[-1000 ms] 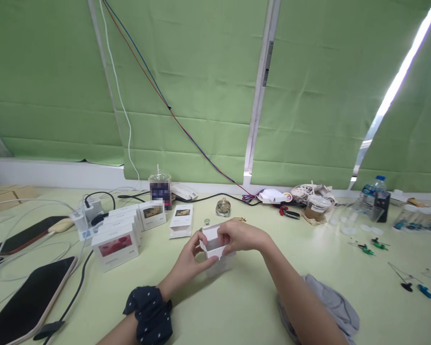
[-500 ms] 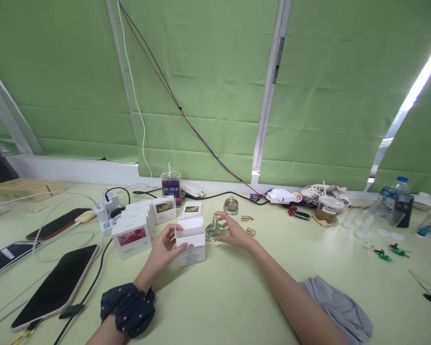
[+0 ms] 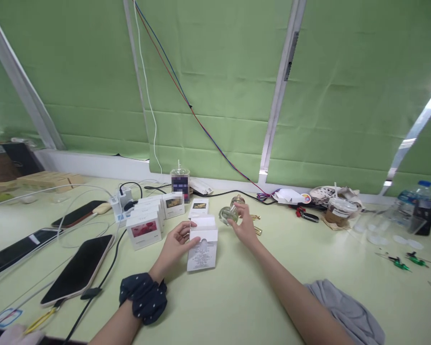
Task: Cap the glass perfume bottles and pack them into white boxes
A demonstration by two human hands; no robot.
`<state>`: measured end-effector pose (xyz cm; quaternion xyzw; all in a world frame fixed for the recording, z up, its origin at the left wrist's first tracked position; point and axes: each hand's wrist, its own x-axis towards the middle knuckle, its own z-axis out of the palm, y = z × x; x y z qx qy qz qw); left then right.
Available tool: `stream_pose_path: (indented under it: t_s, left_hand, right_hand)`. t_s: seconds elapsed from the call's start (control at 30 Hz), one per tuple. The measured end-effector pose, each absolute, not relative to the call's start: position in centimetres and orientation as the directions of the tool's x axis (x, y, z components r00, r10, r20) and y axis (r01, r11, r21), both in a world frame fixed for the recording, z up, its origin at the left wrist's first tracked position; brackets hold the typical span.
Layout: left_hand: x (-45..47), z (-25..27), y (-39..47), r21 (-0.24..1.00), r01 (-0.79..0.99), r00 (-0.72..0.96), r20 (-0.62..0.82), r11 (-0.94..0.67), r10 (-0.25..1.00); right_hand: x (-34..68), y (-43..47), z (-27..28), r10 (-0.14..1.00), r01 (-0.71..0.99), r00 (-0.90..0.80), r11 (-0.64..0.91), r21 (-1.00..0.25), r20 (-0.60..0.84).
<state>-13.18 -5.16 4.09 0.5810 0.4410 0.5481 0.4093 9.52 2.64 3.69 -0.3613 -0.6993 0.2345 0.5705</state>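
Note:
My left hand (image 3: 175,243) grips an open white carton (image 3: 203,254) by its left side, thumb on the printed face. The carton leans, its flap up and its lower edge close to the table; I cannot tell whether it touches. Between the fingertips of my right hand (image 3: 244,226) is a clear glass perfume bottle (image 3: 224,215), tipped over and off the table, just right of the carton's flap. A second ornate bottle (image 3: 238,197) stands behind, partly hidden by that hand. Two small gold pieces, one a cylinder (image 3: 258,231), lie right of my right hand.
White picture boxes (image 3: 143,229) stand in a row at left, beside a charger with cables (image 3: 120,206) and several phones (image 3: 79,268). Drink cups (image 3: 339,211) and a water bottle (image 3: 420,191) stand farther back. Grey cloth (image 3: 345,306) lies by my right arm.
My right hand has lifted the perfume bottle off the table and tipped it. My left hand has tilted the carton, so its printed face shows more. The view has shifted left.

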Motion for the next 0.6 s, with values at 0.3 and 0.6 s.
stream_pose_path:
  t_s: [0.3,0.6]
  left_hand:
    - [-11.6,4.2,-5.9,0.961,0.031,0.099,0.271,-0.275,0.957]
    - [-11.7,3.8,-5.6,0.931,0.090,0.054,0.349,-0.353,0.935]
  right_hand:
    - [7.2,-1.9,8.8,0.738,-0.247,-0.066,0.640,-0.728,0.672]
    - [7.2,-1.7,8.3,0.745,-0.211,-0.128,0.625,-0.752,0.655]
